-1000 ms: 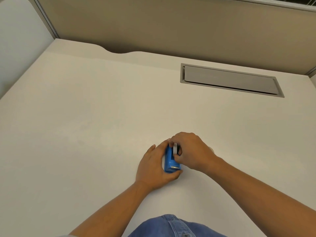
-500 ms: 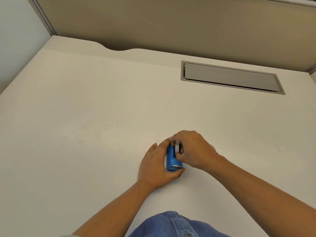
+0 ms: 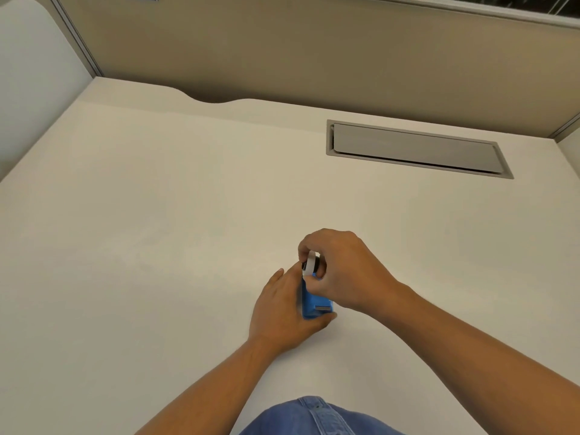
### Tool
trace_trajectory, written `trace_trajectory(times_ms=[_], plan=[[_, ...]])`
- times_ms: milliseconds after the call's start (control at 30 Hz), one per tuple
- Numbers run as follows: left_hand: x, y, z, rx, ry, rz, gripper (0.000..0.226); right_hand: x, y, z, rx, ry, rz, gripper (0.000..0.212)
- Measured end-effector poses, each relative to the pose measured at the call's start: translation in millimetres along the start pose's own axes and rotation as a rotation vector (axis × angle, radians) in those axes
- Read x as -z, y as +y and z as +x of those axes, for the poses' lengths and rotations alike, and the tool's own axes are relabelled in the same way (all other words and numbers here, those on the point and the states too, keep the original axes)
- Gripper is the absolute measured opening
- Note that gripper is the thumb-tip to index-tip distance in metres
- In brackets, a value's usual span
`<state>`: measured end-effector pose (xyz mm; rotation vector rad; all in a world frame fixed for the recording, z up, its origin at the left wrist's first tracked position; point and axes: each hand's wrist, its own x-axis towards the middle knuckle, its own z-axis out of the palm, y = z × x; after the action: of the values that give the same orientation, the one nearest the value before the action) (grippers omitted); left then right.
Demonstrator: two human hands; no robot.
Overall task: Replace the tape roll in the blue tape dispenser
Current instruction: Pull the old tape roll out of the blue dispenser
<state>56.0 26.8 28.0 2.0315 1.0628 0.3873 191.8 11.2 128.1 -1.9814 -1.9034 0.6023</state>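
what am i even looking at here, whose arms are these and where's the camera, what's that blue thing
There is no machine here. A person wears a wide-angle camera on the head, so you look forward and down along their own bare arms at a pale desk.

The left hand holds a small blue tape dispenser steady on the desk. The fingers of the right hand pinch a white tape roll at the dispenser's top; whether it is going in or coming out cannot be told from this one picture.

Further back, a grey hatch is set into the desk. The blue cloth at the bottom edge is the person's jeans.
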Motion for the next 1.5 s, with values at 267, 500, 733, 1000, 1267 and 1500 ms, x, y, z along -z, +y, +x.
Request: trace_trajectory(times_ms=[267, 500, 733, 1000, 1267, 1500], plan=[[9, 1, -4, 0.030, -0.116, -0.108, 0.102, 3, 6, -27, -0.101, -0.026, 0.004, 0.024], [31, 26, -46, 0.035, -0.108, -0.372, 0.079, 13, -5, -72, -0.113, -0.016, 0.084, 0.024], [37, 65, -78, 0.174, -0.054, -0.725, 0.020, 14, -26, -105, -0.051, -0.049, 0.111, 0.025], [50, 83, -99, 0.230, 0.009, -0.873, 0.032, 22, -38, -129, -0.143, 0.059, 0.346, 0.048], [50, 91, -107, 0.261, 0.023, -0.918, 0.029, 9, -39, -143, -0.308, 0.134, 0.819, 0.036], [53, 93, -110, 0.281, 0.055, -0.877, 0.034, 12, -39, -148, -0.319, 0.208, 0.859, 0.041]])
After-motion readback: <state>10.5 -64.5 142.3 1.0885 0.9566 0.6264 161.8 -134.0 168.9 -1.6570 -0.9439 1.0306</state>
